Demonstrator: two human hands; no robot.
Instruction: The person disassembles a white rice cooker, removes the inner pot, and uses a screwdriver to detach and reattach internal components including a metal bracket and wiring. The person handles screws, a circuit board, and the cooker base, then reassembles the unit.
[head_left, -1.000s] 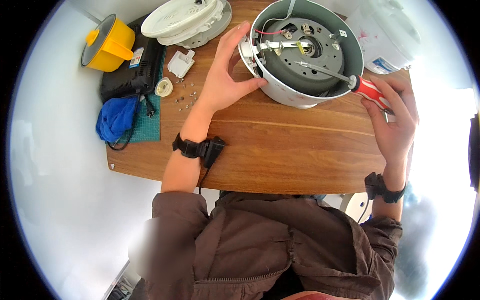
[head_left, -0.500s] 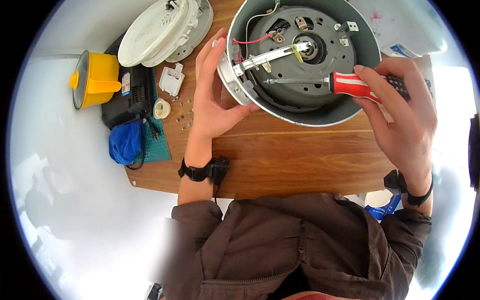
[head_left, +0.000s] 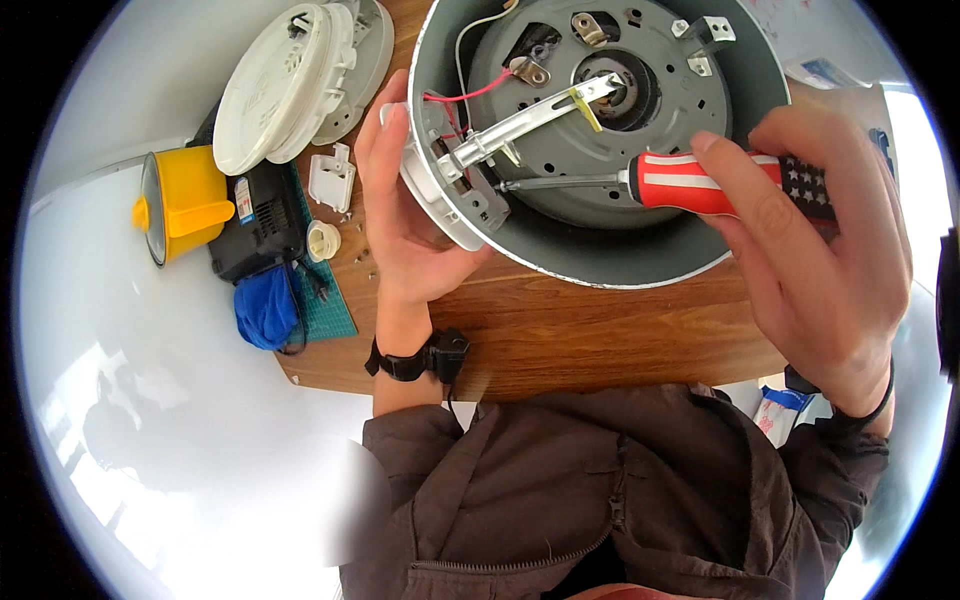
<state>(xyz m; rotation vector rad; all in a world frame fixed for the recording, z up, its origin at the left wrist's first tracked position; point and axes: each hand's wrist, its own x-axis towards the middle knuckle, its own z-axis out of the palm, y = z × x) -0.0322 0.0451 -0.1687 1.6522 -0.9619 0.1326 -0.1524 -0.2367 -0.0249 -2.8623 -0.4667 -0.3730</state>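
Note:
The open underside of a round grey appliance housing, like a rice cooker body (head_left: 580,262), faces me, with a metal plate and wires inside. My left hand (head_left: 405,245) is closed around the white side panel (head_left: 432,185) on its left edge. In my right hand (head_left: 835,260) is a red-and-white-striped screwdriver (head_left: 705,183) with stars on its dark end. Its tip meets the small grey part behind the panel; whether it sits in a screw I cannot make out. A white lever (head_left: 535,125) runs from the panel to the plate's centre.
At the left lie round white covers (head_left: 268,90), a yellow pot (head_left: 190,188), a black case (head_left: 258,235), a blue cloth (head_left: 266,310) and a green mat (head_left: 328,312). A white plastic piece (head_left: 330,180), a small round cap (head_left: 322,241) and loose screws (head_left: 361,253) are nearer the housing.
The screwdriver has moved left and slightly down, its tip going from the housing's interior to the part by the panel. The housing appears larger and further left in view.

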